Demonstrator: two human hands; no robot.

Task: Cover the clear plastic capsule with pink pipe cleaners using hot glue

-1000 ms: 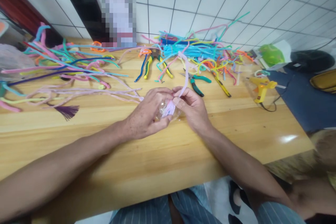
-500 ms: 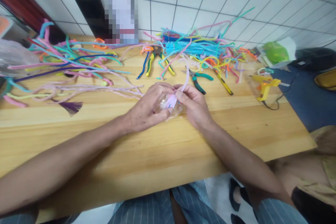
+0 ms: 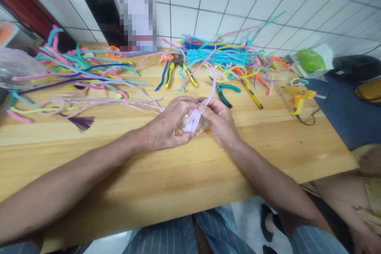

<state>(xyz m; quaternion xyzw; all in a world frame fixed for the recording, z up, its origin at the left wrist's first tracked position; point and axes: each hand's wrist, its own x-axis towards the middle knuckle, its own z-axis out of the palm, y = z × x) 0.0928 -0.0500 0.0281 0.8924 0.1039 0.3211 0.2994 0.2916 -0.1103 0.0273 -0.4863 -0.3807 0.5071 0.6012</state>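
Lilac strip (image 3: 213,87): pinched between the right thumb and fingers, the loose length arching up toward the back of the table (image 3: 190,174).
Clear plastic (image 3: 204,127): between the two hands, lilac bands with a spot of blue across it; whether it rests on the wood, I cannot tell.
Left hand (image 3: 166,127): curled around the plastic, thumb at its near edge, fingers over the far side.
Right hand (image 3: 222,121): narrow, closed on the strip, just beside the left fingers.
Pale strands (image 3: 133,103): lying to the left, reaching close to the left hand.
Tassel (image 3: 81,122): purple, in front of the strands.
Green pliers (image 3: 224,99): just beyond the right hand.
Knife (image 3: 253,96): yellow, right of those pliers.
Glue gun (image 3: 299,99): near the table's right edge.
Blue bundle (image 3: 220,56): at the back, by the tiles (image 3: 184,16).
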